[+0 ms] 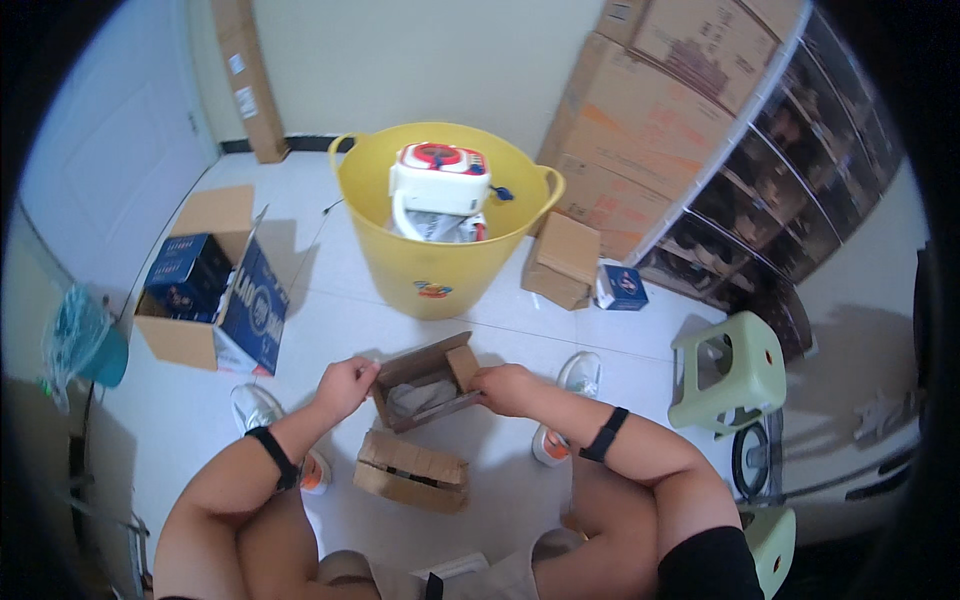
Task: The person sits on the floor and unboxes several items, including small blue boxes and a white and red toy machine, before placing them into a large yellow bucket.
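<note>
My left hand point(346, 388) grips the left end of an open small cardboard box point(415, 360), fingertips at its upper left corner. At the box's right end my right hand point(506, 390) holds the side near an upright end flap. Inside lies a pale, crumpled item point(420, 397), possibly cloth or wrapping. Nearer to me, a second small cardboard box point(411, 471) rests on the floor, with a narrow gap along its top. Its contents cannot be made out.
A yellow plastic tub point(435, 270) with a toy washing machine point(441, 180) stands ahead. An open carton point(176, 339) of blue boxes is at left, with a teal bin point(105, 360). At right are a cardboard box point(562, 259), a blue box point(622, 288), a green stool point(739, 375) and stacked cartons point(637, 112).
</note>
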A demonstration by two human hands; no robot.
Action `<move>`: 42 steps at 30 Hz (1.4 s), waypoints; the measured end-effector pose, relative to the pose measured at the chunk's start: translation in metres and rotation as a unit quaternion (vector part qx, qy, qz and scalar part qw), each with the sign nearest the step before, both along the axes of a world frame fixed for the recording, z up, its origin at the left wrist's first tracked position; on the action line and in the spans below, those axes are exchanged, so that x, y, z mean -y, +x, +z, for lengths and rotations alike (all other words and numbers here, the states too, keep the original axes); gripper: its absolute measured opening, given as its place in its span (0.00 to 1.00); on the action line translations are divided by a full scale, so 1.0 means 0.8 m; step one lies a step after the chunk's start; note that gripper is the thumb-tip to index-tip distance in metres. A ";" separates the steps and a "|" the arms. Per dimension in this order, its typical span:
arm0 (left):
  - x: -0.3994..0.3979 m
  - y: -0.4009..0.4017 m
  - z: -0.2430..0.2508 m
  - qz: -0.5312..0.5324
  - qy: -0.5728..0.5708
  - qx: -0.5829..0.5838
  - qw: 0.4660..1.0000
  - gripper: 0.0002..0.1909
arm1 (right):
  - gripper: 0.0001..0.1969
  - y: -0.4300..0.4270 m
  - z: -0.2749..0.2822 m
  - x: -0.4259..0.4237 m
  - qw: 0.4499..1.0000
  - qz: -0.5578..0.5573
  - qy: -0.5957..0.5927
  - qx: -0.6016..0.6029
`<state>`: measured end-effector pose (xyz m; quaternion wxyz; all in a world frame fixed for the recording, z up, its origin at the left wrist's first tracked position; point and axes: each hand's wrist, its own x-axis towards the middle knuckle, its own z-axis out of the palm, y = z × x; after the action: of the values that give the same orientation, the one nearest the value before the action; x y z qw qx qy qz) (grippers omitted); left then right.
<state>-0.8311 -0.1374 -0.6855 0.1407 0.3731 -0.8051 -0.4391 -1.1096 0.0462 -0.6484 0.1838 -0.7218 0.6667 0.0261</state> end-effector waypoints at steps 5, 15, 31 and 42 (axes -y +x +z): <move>0.005 -0.002 0.013 0.021 0.088 0.011 0.996 0.18 | 0.12 0.005 0.010 0.000 0.999 0.000 -0.035 0.020; 0.008 0.012 0.017 -0.093 0.285 -0.022 0.954 0.30 | 0.11 0.006 -0.009 -0.020 0.998 0.027 -0.040 0.043; 0.000 0.002 0.024 -0.074 -0.041 0.170 0.982 0.38 | 0.12 0.018 -0.010 -0.019 0.998 0.062 -0.004 0.018; -0.020 -0.006 0.045 -0.051 -0.129 0.262 0.955 0.37 | 0.18 0.032 0.001 -0.006 0.998 0.004 0.022 0.053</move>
<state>-0.8358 -0.1210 -0.6497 -0.0507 0.4123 -0.8814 -0.2249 -1.0837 0.0513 -0.6477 0.2347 -0.7208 0.6522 0.0037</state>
